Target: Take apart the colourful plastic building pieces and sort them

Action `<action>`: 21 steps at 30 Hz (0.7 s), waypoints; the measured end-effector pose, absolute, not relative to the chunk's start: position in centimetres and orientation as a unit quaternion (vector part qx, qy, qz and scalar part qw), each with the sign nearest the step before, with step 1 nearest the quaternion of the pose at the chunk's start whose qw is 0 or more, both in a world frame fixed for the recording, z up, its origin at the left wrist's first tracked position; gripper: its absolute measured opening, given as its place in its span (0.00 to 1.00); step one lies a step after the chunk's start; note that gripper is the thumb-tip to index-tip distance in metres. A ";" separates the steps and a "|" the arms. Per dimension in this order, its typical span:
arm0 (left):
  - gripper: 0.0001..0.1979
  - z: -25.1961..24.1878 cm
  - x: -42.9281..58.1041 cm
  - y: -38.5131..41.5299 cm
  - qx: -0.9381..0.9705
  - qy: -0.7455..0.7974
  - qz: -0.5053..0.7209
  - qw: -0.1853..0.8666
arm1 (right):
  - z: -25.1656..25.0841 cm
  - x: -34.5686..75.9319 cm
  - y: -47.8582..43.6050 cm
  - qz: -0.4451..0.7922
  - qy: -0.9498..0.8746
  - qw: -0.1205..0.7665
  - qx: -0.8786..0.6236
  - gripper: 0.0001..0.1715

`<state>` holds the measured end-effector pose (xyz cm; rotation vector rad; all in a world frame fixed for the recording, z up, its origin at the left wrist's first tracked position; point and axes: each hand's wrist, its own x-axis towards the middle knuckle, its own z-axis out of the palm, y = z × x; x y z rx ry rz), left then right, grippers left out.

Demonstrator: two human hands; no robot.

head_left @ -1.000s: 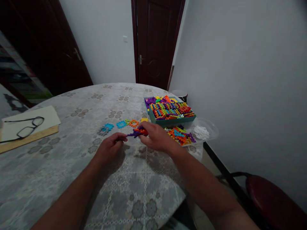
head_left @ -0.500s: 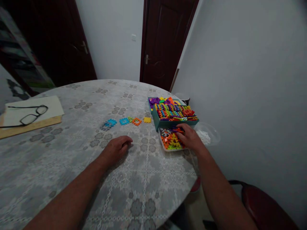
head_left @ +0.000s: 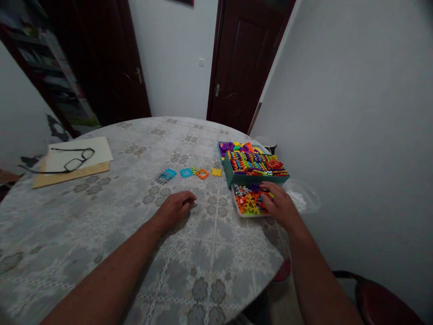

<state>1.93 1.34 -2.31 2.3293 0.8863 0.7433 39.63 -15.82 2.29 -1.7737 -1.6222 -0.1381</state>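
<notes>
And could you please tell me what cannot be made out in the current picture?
In the head view:
Whether the right hand grips anything: hidden by the hand itself.
Right end of the plastic tray: behind that hand.
Palm of the left hand: hidden by its back.
White pieces: too blurred to identify.
Dark red chair: cut off by the bottom edge.

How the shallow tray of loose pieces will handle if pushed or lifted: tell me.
The tray probably won't roll or tip, since it sits low and flat on the tablecloth. Its jumbled pieces would likely shift or spill if it tilted, as the top is open. Pushed forward, it may bump the nearby teal box.
</notes>
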 end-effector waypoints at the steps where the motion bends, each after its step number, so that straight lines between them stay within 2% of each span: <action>1: 0.14 -2.3 1.9 1.3 0.863 0.328 0.278 0.266 | 3.0 38.6 -16.0 -0.059 -0.624 0.367 -0.687 0.19; 6: 0.15 -2.6 2.0 1.0 0.855 0.332 0.296 0.265 | 5.9 30.8 -15.5 0.009 -0.694 0.367 -0.619 0.18; 11: 0.16 -2.3 1.3 1.6 0.822 0.383 0.375 0.191 | 4.7 23.4 -10.3 0.069 -0.769 0.281 -0.570 0.26; 16: 0.19 -1.9 -0.9 3.7 0.726 0.491 0.478 0.055 | 2.1 20.3 -2.5 0.063 -0.712 0.205 -0.669 0.31; 21: 0.29 -3.3 -1.7 5.3 0.665 0.593 0.450 0.066 | -0.3 20.3 2.1 0.001 -0.581 0.209 -0.787 0.31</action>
